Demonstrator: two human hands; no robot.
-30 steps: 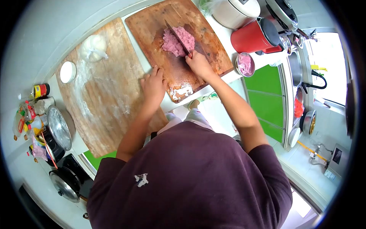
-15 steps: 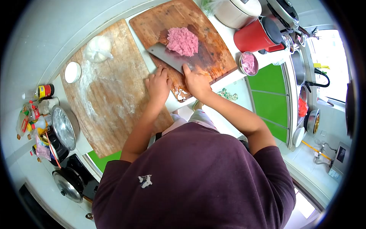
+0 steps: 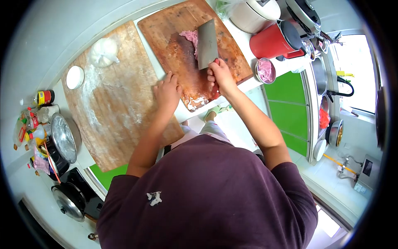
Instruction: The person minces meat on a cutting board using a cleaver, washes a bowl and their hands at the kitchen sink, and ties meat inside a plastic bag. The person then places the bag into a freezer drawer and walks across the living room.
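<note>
My right hand [image 3: 222, 77] is closed round the red handle of a cleaver [image 3: 208, 45]. The broad blade stands over the thick wooden cutting board [image 3: 162, 30], pointing away from me. Pink minced meat [image 3: 190, 37] shows along the blade's left side; the blade hides the rest of it. A wet reddish smear covers the near part of the board. My left hand [image 3: 167, 92] lies with fingers stretched out at the right edge of the floured wooden board [image 3: 128, 112], close to the cutting board's left edge, holding nothing.
On the floured board are a white lump in a clear plastic bag [image 3: 103, 52] and a white round tub [image 3: 75, 77]. Right of the cutting board stand a small bowl of pink meat [image 3: 265, 70], a red jug [image 3: 271, 41] and a pale pot [image 3: 255, 16]. A steel basin [image 3: 64, 138] is at left.
My right hand has turned the cleaver from slanting left to pointing away and moved it right across the meat, which now shows at its left. My left hand has stayed near the board edge.
</note>
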